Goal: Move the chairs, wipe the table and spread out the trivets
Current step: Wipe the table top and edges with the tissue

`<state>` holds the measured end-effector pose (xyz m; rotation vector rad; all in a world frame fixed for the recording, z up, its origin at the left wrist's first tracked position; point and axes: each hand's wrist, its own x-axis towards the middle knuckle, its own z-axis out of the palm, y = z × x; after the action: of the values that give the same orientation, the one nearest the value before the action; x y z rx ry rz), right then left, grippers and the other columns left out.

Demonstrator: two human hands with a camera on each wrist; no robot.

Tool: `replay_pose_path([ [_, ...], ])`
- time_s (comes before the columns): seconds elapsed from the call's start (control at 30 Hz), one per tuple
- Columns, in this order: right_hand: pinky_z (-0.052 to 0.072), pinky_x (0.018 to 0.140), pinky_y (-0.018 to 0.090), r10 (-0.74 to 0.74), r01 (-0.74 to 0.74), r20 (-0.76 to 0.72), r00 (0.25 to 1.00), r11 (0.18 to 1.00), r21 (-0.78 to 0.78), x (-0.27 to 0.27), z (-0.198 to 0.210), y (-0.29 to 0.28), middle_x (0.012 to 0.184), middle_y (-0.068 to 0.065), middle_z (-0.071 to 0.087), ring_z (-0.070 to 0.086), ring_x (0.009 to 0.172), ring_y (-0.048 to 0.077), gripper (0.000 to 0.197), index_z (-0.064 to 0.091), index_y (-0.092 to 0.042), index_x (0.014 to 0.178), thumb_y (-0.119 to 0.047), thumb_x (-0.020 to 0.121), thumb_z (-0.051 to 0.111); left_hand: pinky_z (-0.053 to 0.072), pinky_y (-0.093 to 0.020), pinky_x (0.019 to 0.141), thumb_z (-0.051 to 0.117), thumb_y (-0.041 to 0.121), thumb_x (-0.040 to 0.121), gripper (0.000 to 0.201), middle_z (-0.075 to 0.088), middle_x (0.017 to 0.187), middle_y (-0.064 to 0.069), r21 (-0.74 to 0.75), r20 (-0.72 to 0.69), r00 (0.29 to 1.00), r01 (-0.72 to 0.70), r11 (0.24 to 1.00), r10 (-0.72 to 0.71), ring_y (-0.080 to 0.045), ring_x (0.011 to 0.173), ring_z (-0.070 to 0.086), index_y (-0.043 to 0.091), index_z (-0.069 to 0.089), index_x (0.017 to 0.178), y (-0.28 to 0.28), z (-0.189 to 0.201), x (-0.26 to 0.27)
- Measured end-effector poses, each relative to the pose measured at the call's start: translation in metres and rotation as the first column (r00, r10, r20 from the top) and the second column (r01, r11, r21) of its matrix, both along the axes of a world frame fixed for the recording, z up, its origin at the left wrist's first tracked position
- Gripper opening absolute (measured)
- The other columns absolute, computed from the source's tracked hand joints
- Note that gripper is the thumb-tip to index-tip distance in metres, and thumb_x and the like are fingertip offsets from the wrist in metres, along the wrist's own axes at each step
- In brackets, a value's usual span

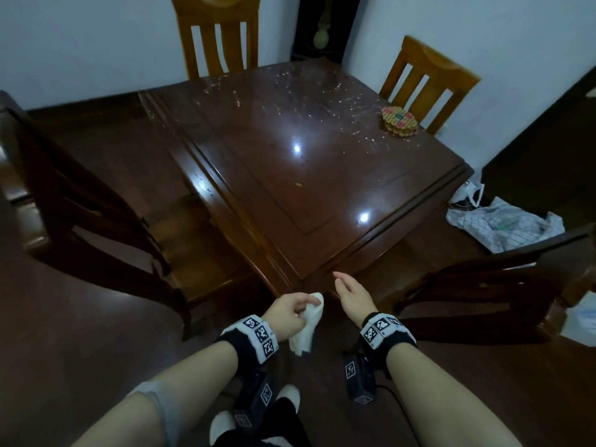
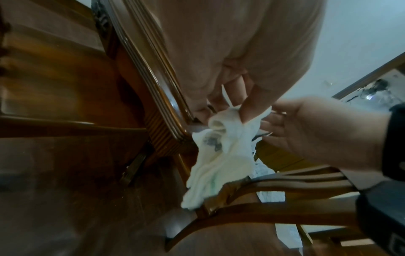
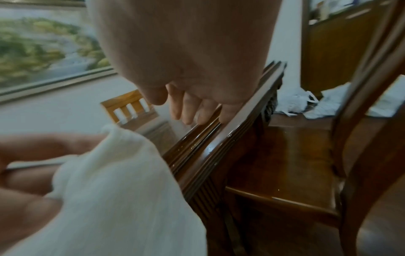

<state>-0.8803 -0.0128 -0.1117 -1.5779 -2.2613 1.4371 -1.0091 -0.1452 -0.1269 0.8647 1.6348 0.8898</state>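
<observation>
White cloth is hanging from the left hand, whose thumb and fingers are pinching its upper end just short of the near corner of the table. Beside it the right hand is holding nothing; its fingers are lying relaxed, pointing toward that corner. The tabletop is stretching away ahead of both hands, its long edges running up and to the left, so the wipe probably has to start with a forward reach, and the cloth-bearing left hand looks as near to the wood as the right. Far across the top, near the right rear corner, the stack of trivets is sitting well apart from either hand. Dark chairs are standing out from the table at left and right; two lighter chairs are staying tucked at the far sides. The left wrist view is showing grey smudges on the cloth, which the head view is missing, while the right wrist view is showing the right fingertips hovering close above the moulded table edge, contact unclear.
</observation>
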Motion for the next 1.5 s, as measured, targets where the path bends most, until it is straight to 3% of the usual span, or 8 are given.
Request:
replay_pose_path([
  [0.17, 0.03, 0.108, 0.031, -0.107, 0.107, -0.043, 0.993, 0.994, -0.021, -0.012, 0.005, -0.007, 0.144, 0.0, 0.047, 0.041, 0.133, 0.017, 0.039, 0.048, -0.02, 0.139, -0.031, 0.103, 0.038, 0.053, -0.018, 0.069, 0.051, -0.011, 0.082, 0.047, 0.064, 0.116, -0.005, 0.043, 0.136, 0.978, -0.165, 0.985, 0.158, -0.013, 0.1, 0.063, 0.029, 0.062, 0.105, -0.01, 0.026, -0.042],
  [0.37, 0.028, 0.111, 0.033, -0.111, 0.08, -0.133, 0.985, 0.973, -0.218, -0.041, 0.016, -0.027, 0.144, 0.0, 0.047, 0.04, 0.135, 0.02, 0.045, 0.043, -0.018, 0.142, -0.039, 0.103, 0.034, 0.055, -0.031, 0.078, 0.048, -0.012, 0.084, 0.039, 0.06, 0.111, -0.007, -0.041, 0.375, 0.879, -0.301, 0.953, 0.294, -0.019, 0.098, 0.061, 0.019, 0.061, 0.106, -0.025, 0.051, -0.076],
  [0.53, 0.026, 0.112, 0.041, -0.178, 0.079, -0.196, 0.964, 0.9, -0.428, -0.056, 0.023, -0.05, 0.138, 0.001, 0.052, 0.045, 0.13, 0.02, 0.048, 0.046, -0.021, 0.138, -0.047, 0.103, 0.026, 0.053, -0.034, 0.075, 0.042, -0.004, 0.08, 0.051, 0.06, 0.12, -0.019, -0.106, 0.544, 0.779, -0.307, 0.946, 0.313, -0.028, 0.101, 0.06, 0.005, 0.055, 0.128, -0.042, 0.053, -0.087],
  [0.63, 0.033, 0.107, 0.035, -0.158, 0.043, -0.241, 0.958, 0.905, -0.423, -0.061, 0.023, -0.063, 0.131, 0.0, 0.056, 0.049, 0.123, 0.016, 0.049, 0.05, -0.019, 0.136, -0.047, 0.103, 0.027, 0.052, -0.034, 0.073, 0.037, 0.002, 0.082, 0.04, 0.067, 0.096, -0.014, -0.149, 0.617, 0.704, -0.335, 0.93, 0.352, -0.024, 0.086, 0.064, 0.003, 0.063, 0.112, -0.053, 0.055, -0.087],
  [0.93, 0.03, 0.105, 0.028, 0.144, -0.22, -0.265, 0.953, 0.934, -0.281, -0.063, 0.039, -0.074, 0.133, -0.007, 0.054, 0.044, 0.128, 0.009, 0.043, 0.05, -0.022, 0.138, -0.04, 0.102, 0.035, 0.045, -0.031, 0.075, 0.066, 0.032, 0.076, 0.017, 0.065, 0.086, -0.008, -0.153, 0.346, 0.858, -0.348, 0.925, 0.38, -0.022, 0.083, 0.06, 0.016, 0.069, 0.082, -0.07, 0.05, -0.077],
  [1.07, 0.038, 0.082, 0.017, 0.276, -0.364, -0.293, 0.915, 0.878, -0.311, -0.063, 0.046, -0.085, 0.125, -0.002, 0.06, 0.054, 0.112, 0.007, 0.034, 0.059, -0.017, 0.13, -0.027, 0.098, 0.049, 0.044, -0.025, 0.07, 0.056, 0.031, 0.092, 0.028, 0.06, 0.07, 0.004, -0.118, 0.265, 0.889, -0.355, 0.927, 0.374, -0.011, 0.07, 0.055, 0.02, 0.064, 0.068, -0.08, 0.058, -0.067],
  [1.23, 0.049, 0.093, 0.031, 0.361, -0.469, -0.332, 0.872, 0.812, -0.347, -0.056, 0.045, -0.099, 0.103, 0.003, 0.068, 0.063, 0.102, 0.016, 0.019, 0.068, -0.015, 0.106, -0.014, 0.089, 0.06, 0.045, -0.027, 0.072, 0.053, 0.039, 0.095, 0.033, 0.061, 0.072, 0.005, -0.082, 0.182, 0.903, -0.38, 0.921, 0.389, -0.012, 0.07, 0.057, 0.019, 0.063, 0.071, -0.097, 0.061, -0.061],
  [1.5, 0.055, 0.087, 0.035, 0.54, -0.593, -0.245, 0.805, 0.73, -0.34, -0.074, 0.036, -0.151, 0.113, 0.008, 0.067, 0.064, 0.106, 0.02, 0.031, 0.06, -0.01, 0.122, -0.013, 0.092, 0.061, 0.045, -0.029, 0.077, 0.047, 0.041, 0.097, 0.038, 0.065, 0.085, 0.001, -0.115, -0.047, 0.906, -0.423, 0.899, 0.421, -0.015, 0.082, 0.06, 0.018, 0.067, 0.074, -0.152, 0.053, -0.086],
])
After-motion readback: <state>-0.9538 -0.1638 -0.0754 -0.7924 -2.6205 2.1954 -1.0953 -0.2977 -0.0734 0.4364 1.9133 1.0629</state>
